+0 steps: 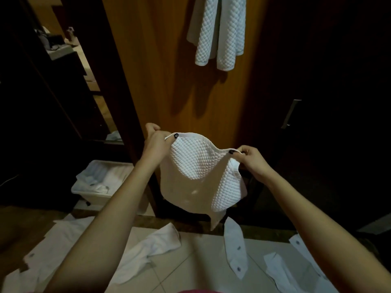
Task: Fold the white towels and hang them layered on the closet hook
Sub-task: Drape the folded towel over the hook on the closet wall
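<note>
Bin: white plastic bin (99, 187) of crumpled cloths, on the floor at left.
Left hand (155, 142): fingers curled, pinching the towel's top left corner.
Towel: white waffle-textured towel (198, 166), spread in the air between both hands.
Hung towels: white quilted towels (220, 32), far, high on the brown wooden closet panel (160, 60).
Right hand (251, 159): curled, pinching the top right corner.

A pale plastic bin (95, 197) sits on the floor at the foot of the wooden panel (148, 70), with crumpled white cloth (99, 176) in it. White shirts lie scattered over the tiled floor (190, 271): one rumpled on the left (152, 246), a narrow piece in the middle (234, 246) (dark buttons showing), more to the right (281, 269). On the dark door (338, 81) is a slim metal handle (291, 114).
</note>
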A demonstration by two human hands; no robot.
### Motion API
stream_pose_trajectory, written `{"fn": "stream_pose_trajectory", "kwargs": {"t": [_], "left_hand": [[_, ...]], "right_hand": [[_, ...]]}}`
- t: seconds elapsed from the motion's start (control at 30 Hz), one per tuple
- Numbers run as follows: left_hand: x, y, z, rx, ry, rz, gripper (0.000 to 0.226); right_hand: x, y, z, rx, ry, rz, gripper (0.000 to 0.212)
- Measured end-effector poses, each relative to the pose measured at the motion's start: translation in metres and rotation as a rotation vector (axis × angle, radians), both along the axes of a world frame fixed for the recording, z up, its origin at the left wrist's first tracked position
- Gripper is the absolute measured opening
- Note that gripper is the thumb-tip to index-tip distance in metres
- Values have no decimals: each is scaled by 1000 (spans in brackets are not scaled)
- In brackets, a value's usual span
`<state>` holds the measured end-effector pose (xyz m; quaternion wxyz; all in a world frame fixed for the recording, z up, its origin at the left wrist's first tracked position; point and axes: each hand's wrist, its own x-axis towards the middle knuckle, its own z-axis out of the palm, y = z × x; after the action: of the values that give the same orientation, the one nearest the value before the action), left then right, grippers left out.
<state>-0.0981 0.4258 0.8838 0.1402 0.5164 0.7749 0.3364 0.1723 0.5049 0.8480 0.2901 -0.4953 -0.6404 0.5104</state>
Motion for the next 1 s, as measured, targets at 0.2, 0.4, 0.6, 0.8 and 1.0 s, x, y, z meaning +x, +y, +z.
{"fn": "stream_pose_trajectory", "kwargs": {"t": [0.2, 0.4, 0.6, 0.8, 1.0], "left_hand": [[5, -1, -5, -9, -39, -187, 16], [26, -5, -13, -146, -427, -605, 50], [40, -2, -16, -197, -159, -545, 50], [54, 8, -9, -257, 355, -569, 34], [37, 11, -2, -73, 166, -529, 28]], "right_hand": [[-29, -11, 11, -191, 255, -174, 25], [-35, -26, 16, -158, 247, -208, 32], [-26, -27, 26, -149, 342, -264, 13], [-16, -29, 45, -7, 294, -335, 24], [-15, -34, 56, 70, 331, -343, 23]]}}
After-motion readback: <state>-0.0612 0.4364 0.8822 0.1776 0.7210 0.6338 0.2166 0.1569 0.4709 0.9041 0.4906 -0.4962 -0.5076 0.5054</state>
